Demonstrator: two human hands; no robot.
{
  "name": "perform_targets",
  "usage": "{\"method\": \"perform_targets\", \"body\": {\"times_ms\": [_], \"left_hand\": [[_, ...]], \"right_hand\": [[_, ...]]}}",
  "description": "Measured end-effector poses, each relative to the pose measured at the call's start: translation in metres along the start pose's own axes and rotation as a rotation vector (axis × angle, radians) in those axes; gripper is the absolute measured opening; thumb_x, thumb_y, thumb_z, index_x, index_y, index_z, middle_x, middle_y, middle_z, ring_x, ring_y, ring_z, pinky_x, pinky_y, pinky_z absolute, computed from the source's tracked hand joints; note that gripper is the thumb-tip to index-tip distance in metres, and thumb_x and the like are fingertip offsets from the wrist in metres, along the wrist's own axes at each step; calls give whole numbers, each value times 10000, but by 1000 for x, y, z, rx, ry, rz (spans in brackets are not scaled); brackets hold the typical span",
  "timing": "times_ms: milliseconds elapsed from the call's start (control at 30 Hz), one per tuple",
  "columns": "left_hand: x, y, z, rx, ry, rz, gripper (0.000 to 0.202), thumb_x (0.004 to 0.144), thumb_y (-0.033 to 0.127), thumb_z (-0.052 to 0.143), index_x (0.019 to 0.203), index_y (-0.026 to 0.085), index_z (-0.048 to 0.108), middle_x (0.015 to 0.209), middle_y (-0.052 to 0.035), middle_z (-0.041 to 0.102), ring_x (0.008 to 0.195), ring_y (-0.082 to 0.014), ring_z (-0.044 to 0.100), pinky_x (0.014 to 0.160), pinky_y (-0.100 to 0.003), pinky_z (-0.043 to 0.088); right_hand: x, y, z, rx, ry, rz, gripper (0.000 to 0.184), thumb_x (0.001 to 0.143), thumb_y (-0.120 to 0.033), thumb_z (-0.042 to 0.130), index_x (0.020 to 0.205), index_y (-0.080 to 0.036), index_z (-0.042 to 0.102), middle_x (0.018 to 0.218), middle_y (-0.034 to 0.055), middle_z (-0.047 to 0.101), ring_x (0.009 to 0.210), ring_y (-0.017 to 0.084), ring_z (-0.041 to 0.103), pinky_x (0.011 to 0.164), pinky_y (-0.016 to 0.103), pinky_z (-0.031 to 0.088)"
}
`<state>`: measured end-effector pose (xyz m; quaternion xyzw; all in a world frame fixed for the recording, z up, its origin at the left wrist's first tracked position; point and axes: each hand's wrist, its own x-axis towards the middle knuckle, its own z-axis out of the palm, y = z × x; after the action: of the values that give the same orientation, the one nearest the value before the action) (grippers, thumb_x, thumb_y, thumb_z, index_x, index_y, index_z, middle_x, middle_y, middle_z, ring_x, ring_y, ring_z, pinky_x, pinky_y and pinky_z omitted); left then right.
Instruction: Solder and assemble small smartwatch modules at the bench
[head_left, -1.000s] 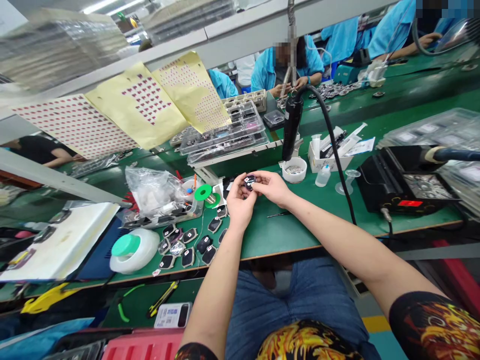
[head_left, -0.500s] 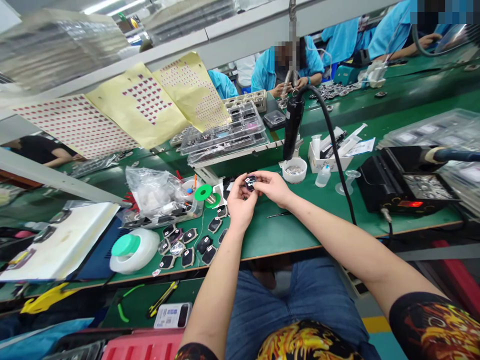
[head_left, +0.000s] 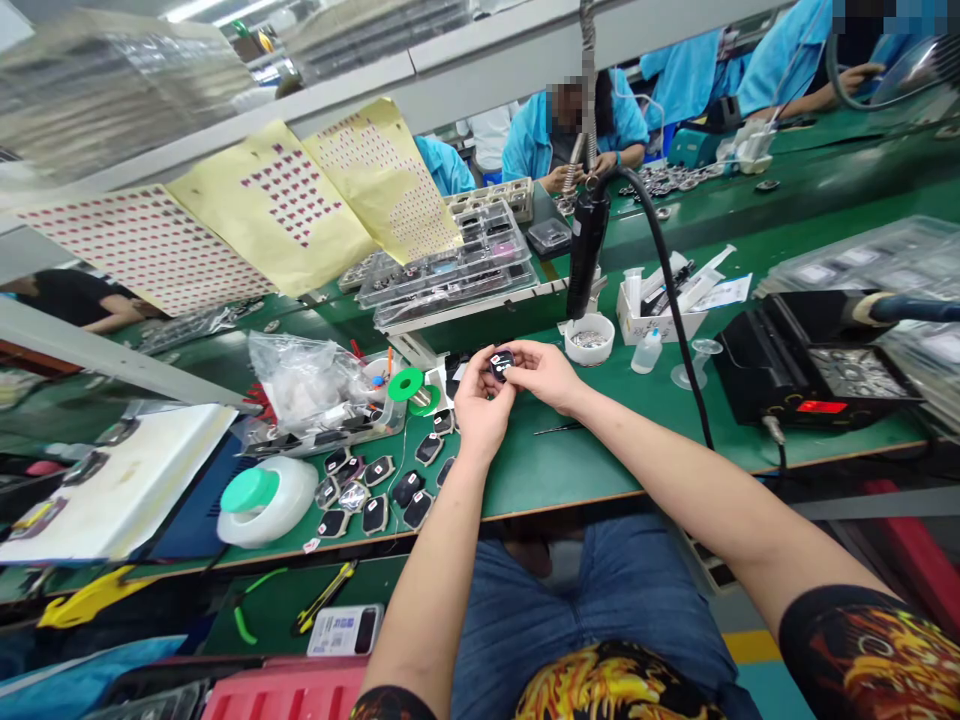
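A small dark watch case (head_left: 501, 361) with a white sticker is held up between both hands over the green bench. My left hand (head_left: 482, 405) grips it from the left with curled fingers. My right hand (head_left: 546, 376) pinches it from the right, the thumb resting on its face. Several similar watch cases (head_left: 376, 514) lie on the bench left of my left forearm, many with small stickers. A thin dark tool (head_left: 556, 429) rests below my right hand. Beyond the hands stands a round white dish (head_left: 589, 340) of small metal parts.
A black electric screwdriver (head_left: 586, 250) hangs above the dish. A solder spool (head_left: 415, 391), a white bottle with green cap (head_left: 266, 500) and a bagged parts tray (head_left: 307, 390) stand left. A black soldering station (head_left: 810, 360) is right. A co-worker in blue (head_left: 525, 145) sits opposite.
The watch case is tilted very slightly differently in my fingers, and the right thumb has shifted a little on its face. Otherwise the view has only moved slightly.
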<state>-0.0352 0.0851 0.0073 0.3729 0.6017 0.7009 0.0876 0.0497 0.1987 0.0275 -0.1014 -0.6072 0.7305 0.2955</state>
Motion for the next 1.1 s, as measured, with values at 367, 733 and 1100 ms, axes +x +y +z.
{"method": "perform_targets", "body": {"times_ms": [367, 733, 1100], "left_hand": [[-1, 1, 0, 4, -20, -5, 590, 838, 287, 837, 1402, 243, 673, 1071, -34, 700, 762, -92, 557, 684, -217, 483], [-1, 3, 0, 34, -3, -1, 603, 816, 274, 821, 1399, 231, 673, 1053, -39, 706, 757, -96, 556, 678, -219, 480], [-1, -1, -1, 66, -12, 29, 583, 845, 247, 798, 1413, 236, 666, 1113, -48, 708, 769, -88, 554, 687, -209, 489]], "right_hand": [[0, -1, -1, -26, 21, -18, 378, 746, -323, 767, 1082, -151, 785, 861, 35, 745, 724, 169, 646, 585, 239, 480], [-1, -4, 0, -10, -14, -7, 404, 702, -270, 767, 1092, -165, 764, 926, 42, 767, 835, 207, 720, 693, 274, 561], [-1, 0, 0, 5, -15, -12, 417, 697, -268, 792, 1096, -153, 753, 944, 38, 772, 856, 196, 734, 776, 281, 590]]}}
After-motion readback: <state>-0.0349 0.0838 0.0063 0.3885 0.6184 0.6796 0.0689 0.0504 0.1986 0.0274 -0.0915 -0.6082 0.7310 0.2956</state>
